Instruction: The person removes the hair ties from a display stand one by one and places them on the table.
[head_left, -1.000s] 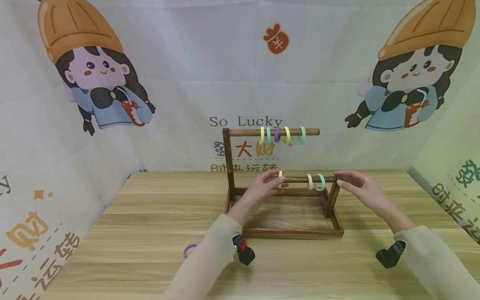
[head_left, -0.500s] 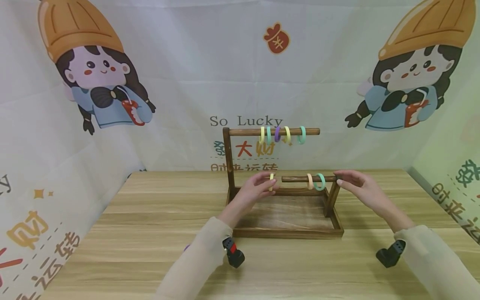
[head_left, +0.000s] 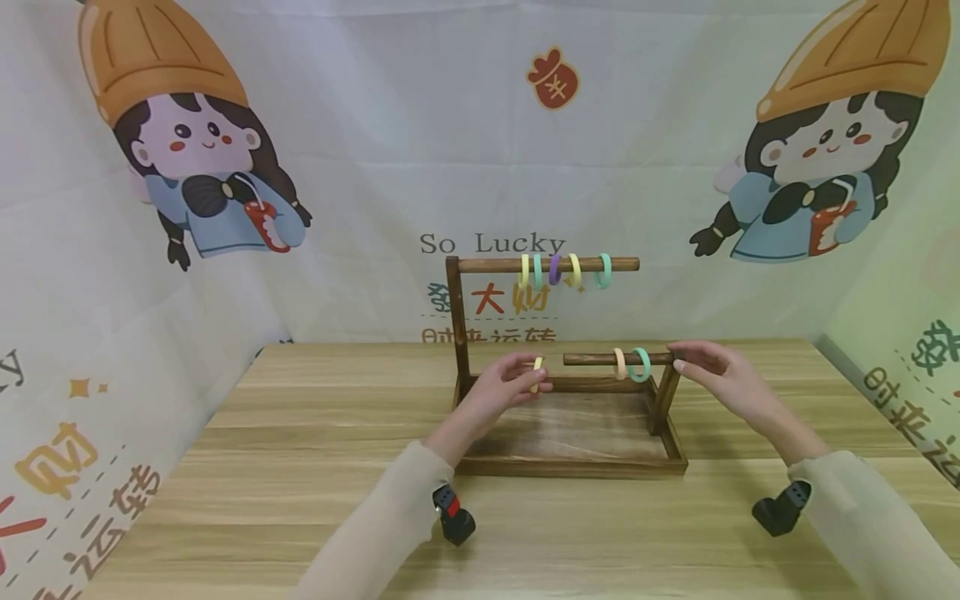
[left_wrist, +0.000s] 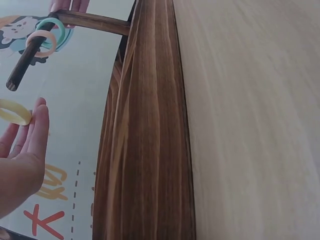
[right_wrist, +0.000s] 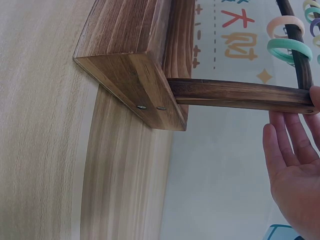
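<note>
My left hand pinches a pale yellow ring between thumb and fingers, just left of the free end of the stand's lower bar. In the left wrist view that yellow ring is off the bar, a gap between them. A peach ring and a mint green ring hang on the lower bar towards its post. My right hand holds the top of that short post, thumb on the near side; in the right wrist view its fingers reach behind the wood.
The dark wooden stand has a tray base with raised edges on the table. Its tall left post carries an upper bar hung with several yellow, mint and purple rings. A printed cloth hangs behind.
The left hand has drawn the yellow ring leftward off the end of the lower bar and slightly down. The right hand stays at the post. The left sleeve now covers the purple ring on the table.
</note>
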